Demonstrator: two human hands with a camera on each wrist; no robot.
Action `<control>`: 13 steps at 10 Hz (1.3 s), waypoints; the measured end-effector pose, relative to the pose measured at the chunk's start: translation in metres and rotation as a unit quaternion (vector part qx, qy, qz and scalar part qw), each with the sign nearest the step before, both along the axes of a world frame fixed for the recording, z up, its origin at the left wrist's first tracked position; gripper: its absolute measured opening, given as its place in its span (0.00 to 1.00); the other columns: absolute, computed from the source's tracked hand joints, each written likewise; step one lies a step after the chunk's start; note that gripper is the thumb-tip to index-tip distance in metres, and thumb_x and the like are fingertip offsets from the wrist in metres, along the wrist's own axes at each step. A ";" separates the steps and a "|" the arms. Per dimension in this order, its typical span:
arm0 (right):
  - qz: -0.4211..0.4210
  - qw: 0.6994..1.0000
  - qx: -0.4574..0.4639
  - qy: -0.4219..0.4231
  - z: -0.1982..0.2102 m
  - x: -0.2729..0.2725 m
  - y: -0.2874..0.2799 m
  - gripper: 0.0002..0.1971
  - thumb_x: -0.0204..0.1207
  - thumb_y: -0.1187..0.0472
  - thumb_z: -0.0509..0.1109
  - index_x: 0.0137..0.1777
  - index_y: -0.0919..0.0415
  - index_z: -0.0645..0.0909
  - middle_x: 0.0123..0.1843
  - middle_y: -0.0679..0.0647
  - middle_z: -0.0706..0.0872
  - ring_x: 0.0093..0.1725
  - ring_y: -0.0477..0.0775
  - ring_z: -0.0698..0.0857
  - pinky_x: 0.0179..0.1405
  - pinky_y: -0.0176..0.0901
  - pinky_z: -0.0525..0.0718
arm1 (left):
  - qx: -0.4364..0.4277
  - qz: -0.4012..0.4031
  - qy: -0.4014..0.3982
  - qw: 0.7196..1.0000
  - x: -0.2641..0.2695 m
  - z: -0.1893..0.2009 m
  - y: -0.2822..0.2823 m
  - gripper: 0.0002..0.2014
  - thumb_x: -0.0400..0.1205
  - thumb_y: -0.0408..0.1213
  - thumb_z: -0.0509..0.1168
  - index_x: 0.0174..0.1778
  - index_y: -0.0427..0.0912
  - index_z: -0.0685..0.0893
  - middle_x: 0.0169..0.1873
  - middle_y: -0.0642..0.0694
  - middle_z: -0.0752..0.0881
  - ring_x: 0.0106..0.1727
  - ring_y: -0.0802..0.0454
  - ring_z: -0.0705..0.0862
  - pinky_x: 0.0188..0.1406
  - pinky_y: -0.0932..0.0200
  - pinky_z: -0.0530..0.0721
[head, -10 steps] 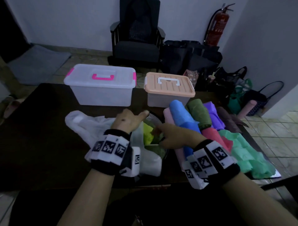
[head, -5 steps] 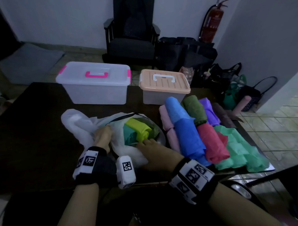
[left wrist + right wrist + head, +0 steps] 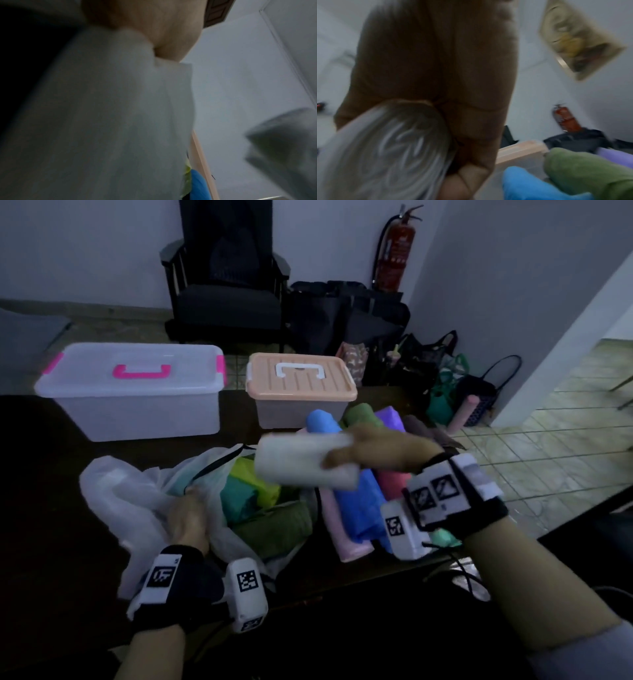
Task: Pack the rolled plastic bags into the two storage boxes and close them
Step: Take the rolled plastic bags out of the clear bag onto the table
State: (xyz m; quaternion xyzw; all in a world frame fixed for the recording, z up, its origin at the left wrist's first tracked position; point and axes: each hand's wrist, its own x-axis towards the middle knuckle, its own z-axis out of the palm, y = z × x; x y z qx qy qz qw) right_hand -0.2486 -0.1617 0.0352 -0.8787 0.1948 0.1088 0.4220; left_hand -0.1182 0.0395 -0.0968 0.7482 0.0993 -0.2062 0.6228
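My right hand (image 3: 363,453) grips a white roll of plastic bags (image 3: 301,460) in the air above the open white carrier bag (image 3: 137,494); the roll's spiral end (image 3: 388,155) fills the right wrist view under my fingers. My left hand (image 3: 188,515) holds the carrier bag's edge (image 3: 111,108). Yellow-green, teal and olive rolls (image 3: 253,491) lie inside the bag. A pile of blue, pink, red, green and purple rolls (image 3: 356,501) lies to its right. The clear box with pink handle (image 3: 133,392) and the peach-lidded box (image 3: 298,388) stand shut at the table's back.
Everything rests on a dark table (image 3: 44,508). Behind it stand a black armchair (image 3: 226,278), dark bags (image 3: 346,316) on the floor and a red fire extinguisher (image 3: 394,254) against the wall. Tiled floor (image 3: 548,440) lies to the right.
My right hand has come up out of the carrier bag holding a white roll and moved right and up. My left hand stays on the bag's edge.
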 end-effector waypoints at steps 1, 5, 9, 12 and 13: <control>-0.212 0.955 0.149 -0.147 0.002 -0.007 -0.036 0.08 0.74 0.65 0.71 0.51 0.68 0.83 0.46 0.62 0.88 0.40 0.54 0.87 0.47 0.48 0.86 | 0.022 0.030 -0.015 0.999 -0.001 -0.007 -0.005 0.22 0.88 0.39 0.49 0.74 0.27 0.67 0.73 0.29 0.70 0.74 0.35 0.70 0.71 0.46 0.68; -0.476 0.877 0.021 -0.053 -0.054 -0.014 -0.133 0.33 0.77 0.54 0.71 0.73 0.76 0.67 0.67 0.70 0.78 0.59 0.65 0.81 0.54 0.51 0.79 | 0.134 0.017 -0.066 0.989 -0.013 -0.003 -0.007 0.25 0.89 0.42 0.44 0.66 0.23 0.73 0.62 0.24 0.76 0.64 0.31 0.75 0.61 0.43 0.70; -0.363 0.907 -0.197 0.080 -0.060 -0.006 -0.137 0.29 0.80 0.48 0.64 0.74 0.67 0.70 0.70 0.64 0.78 0.68 0.63 0.78 0.50 0.41 0.75 | 0.131 0.014 -0.065 0.989 -0.010 -0.005 -0.005 0.26 0.89 0.43 0.44 0.67 0.24 0.73 0.66 0.25 0.75 0.66 0.31 0.74 0.65 0.42 0.70; -0.350 0.903 -0.226 0.106 -0.051 -0.006 -0.131 0.29 0.86 0.48 0.53 0.76 0.71 0.65 0.76 0.69 0.70 0.74 0.67 0.69 0.70 0.51 0.66 | 0.105 0.016 -0.057 0.993 -0.008 -0.009 -0.003 0.25 0.89 0.43 0.44 0.65 0.25 0.75 0.63 0.26 0.77 0.64 0.32 0.76 0.63 0.43 0.71; -0.345 0.896 -0.278 0.021 -0.032 0.000 -0.117 0.22 0.76 0.47 0.62 0.56 0.67 0.80 0.61 0.65 0.79 0.64 0.64 0.75 0.61 0.52 0.71 | 0.087 0.014 -0.055 0.995 -0.008 -0.009 0.000 0.24 0.89 0.42 0.44 0.67 0.26 0.74 0.66 0.28 0.76 0.67 0.33 0.74 0.66 0.44 0.70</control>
